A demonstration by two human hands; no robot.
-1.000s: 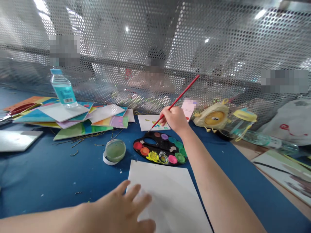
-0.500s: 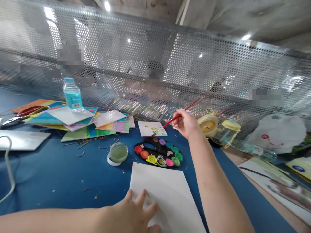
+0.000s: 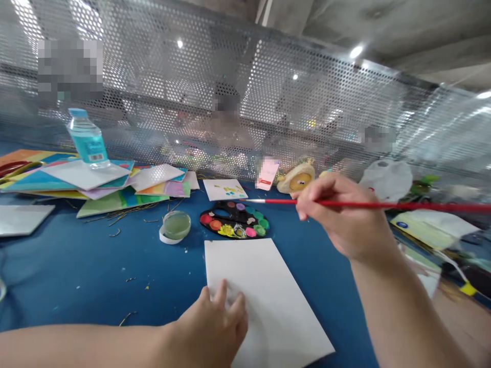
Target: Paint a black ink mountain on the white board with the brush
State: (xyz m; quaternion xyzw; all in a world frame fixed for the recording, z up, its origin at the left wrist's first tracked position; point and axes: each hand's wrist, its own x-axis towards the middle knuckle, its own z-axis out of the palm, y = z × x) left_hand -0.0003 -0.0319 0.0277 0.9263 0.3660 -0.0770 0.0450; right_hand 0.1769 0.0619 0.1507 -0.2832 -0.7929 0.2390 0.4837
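Got a slim red paintbrush [image 3: 368, 205] with a pale ferrule [image 3: 266, 201] pinched in the right hand [image 3: 337, 214], right of centre in the frame, grip closed around it. Probably light and stiff, best held just behind the ferrule. Resting a loosely spread, empty left hand [image 3: 217, 322] on a blank white rectangular sheet [image 3: 268, 291], lower centre; likely light, maybe card-stiff, best steadied near an edge. Can't make out the blurry bristles, the brush's back end at far right, or the sheet beneath the left hand.

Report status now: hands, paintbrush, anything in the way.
Right hand gripping red paintbrush. Left hand on white sheet. Paint palette just beyond sheet, not covering it.
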